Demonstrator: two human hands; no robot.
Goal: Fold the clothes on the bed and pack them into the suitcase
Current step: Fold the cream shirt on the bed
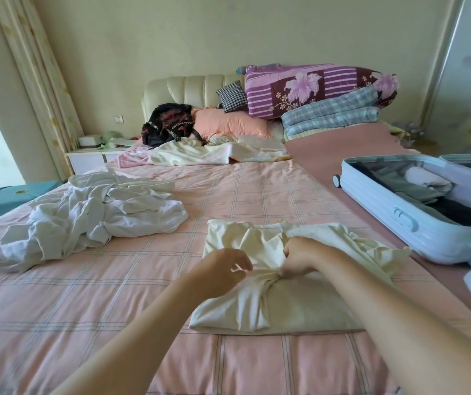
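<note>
Here, a cream garment lies partly folded on the near right part of the bed, with its middle gathered into a bunch. The right hand grips that bunch, its fingers curled down into the cloth. The left hand sits just beside it at the garment's left edge. Its fingers are curled toward the same bunch, but I cannot tell whether they pinch the cloth or only touch it.

A crumpled heap of white clothes lies unfolded further left on the bed, well apart from the hands. The pale blue suitcase lies open on the bed's right side, near the cream garment, with grey and dark clothes already inside. A black backpack, a pink pillow and stacked quilts rest by the headboard.
</note>
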